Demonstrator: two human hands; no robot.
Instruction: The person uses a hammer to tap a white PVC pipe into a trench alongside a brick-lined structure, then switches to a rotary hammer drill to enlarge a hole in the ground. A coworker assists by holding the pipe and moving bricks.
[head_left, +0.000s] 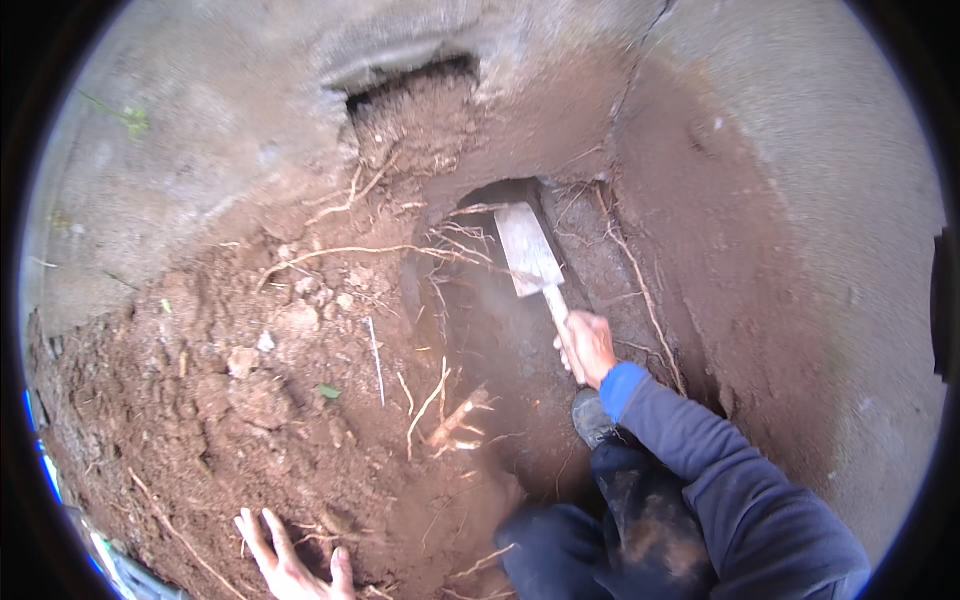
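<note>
While in right fingers [591, 329] — trowel [541, 275] (blade [525, 243] beyond)

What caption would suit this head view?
Right hand grips a flat trowel over a root-fringed pit; left hand spread over loose soil.

An outdoor digging site; loose soil [210, 400], exposed roots [455, 421]; a pit [500, 350] beside concrete [850, 200].

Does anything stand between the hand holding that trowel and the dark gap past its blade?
Roots, at the left: a root stub lies at the dark gap, beside the far left corner of the trowel, and a long pale root reaches toward the blade. Nothing visible separates the right hand from the handle.
</note>
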